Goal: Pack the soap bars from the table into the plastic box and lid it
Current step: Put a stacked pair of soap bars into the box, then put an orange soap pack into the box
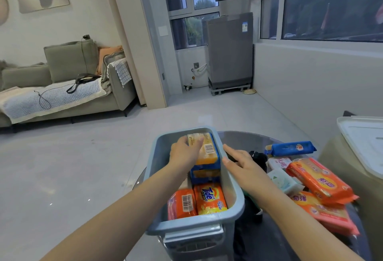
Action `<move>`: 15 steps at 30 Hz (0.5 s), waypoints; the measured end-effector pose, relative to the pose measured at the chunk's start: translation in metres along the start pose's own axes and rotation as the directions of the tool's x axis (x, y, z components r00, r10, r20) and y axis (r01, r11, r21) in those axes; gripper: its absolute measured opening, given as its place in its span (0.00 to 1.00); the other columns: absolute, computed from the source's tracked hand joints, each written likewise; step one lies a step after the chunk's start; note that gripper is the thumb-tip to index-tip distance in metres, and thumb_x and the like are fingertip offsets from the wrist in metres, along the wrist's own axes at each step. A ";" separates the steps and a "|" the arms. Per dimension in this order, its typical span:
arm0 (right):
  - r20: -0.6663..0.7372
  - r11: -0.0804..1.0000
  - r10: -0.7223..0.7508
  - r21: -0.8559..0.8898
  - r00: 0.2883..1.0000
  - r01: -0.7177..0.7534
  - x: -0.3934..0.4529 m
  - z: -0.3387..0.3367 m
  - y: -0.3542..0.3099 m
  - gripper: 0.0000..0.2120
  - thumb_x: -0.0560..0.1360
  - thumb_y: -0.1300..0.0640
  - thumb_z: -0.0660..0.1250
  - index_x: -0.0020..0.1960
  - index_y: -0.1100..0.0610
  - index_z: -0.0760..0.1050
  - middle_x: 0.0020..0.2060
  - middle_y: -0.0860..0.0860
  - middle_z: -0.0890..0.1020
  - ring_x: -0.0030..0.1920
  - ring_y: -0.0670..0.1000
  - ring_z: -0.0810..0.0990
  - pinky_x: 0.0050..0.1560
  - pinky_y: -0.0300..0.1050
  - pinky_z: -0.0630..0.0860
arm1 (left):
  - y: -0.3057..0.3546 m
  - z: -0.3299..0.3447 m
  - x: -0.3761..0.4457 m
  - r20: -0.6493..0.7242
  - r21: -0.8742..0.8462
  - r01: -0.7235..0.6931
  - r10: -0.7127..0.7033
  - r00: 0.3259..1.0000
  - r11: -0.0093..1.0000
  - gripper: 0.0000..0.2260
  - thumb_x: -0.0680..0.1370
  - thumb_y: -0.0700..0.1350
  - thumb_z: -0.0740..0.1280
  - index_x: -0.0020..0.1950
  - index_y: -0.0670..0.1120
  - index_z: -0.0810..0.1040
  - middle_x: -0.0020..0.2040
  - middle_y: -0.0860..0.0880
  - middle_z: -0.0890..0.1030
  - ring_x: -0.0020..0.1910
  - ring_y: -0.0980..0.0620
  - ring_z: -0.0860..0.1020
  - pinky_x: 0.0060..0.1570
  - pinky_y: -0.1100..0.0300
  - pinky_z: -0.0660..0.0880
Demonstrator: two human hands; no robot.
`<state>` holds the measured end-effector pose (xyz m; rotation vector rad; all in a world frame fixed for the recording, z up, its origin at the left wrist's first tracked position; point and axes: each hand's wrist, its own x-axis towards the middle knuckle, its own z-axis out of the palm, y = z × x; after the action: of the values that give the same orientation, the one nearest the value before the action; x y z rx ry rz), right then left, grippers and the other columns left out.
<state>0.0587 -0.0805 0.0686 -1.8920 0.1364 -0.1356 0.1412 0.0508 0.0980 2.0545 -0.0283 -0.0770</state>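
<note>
**Blue-grey box part filled, lid still off**

Left hand (185, 153) grips a yellow soap bar (207, 148) inside the plastic box (232, 186), above other bars. Right hand (244, 167) rests, fingers straight, on its rim. Several soap packs (319, 180) remain on the worktop (290, 238); white lid (364, 142) lies apart.

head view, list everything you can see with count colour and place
box: 1, blue-grey, on the table's left part, open
soap in box: at least 4; yellow bar on top at the far end, blue pack under it, Tide bar and orange bar at the near end
soap on table: blue pack far right, orange packs right, white and pale green bars between
lid: 1, white, on a stand at far right
table: 1, dark glass
sofa: 1, grey-green, far left
washer: 1, grey, by the window
left hand: grip on the yellow bar
right hand: open, on the box's right rim
</note>
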 end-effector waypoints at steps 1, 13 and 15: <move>-0.007 1.000 -0.017 0.011 1.000 0.017 -0.002 -0.002 0.002 0.21 0.79 0.48 0.58 0.71 0.42 0.61 0.58 0.41 0.65 0.47 0.35 0.70 0.36 0.30 0.68 | 0.006 0.000 -0.005 -0.013 0.029 -0.038 0.038 0.999 0.999 0.28 0.77 0.58 0.62 0.75 0.49 0.61 0.73 0.48 0.66 0.68 0.46 0.68 0.62 0.51 0.71; -0.315 0.978 -0.089 0.154 0.945 0.143 -0.032 -0.082 0.015 0.12 0.77 0.58 0.61 0.47 0.44 0.80 0.44 0.47 0.83 0.48 0.46 0.79 0.43 0.41 0.73 | 0.048 0.069 -0.094 0.246 -0.271 -0.159 0.228 0.942 0.949 0.16 0.79 0.53 0.61 0.66 0.50 0.72 0.55 0.60 0.74 0.47 0.69 0.71 0.39 0.77 0.64; -0.332 0.982 -0.046 0.156 0.942 0.103 -0.039 -0.098 0.023 0.11 0.77 0.58 0.61 0.47 0.46 0.81 0.43 0.49 0.83 0.48 0.48 0.80 0.45 0.45 0.76 | 0.050 0.087 -0.099 0.272 -0.289 -0.120 0.202 0.941 0.950 0.13 0.79 0.52 0.61 0.63 0.52 0.72 0.50 0.62 0.74 0.44 0.70 0.70 0.37 0.77 0.64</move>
<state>0.0042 -0.1727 0.0769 -1.6907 0.2700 -0.5002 0.0372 -0.0439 0.1061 1.7452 -0.3576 -0.2743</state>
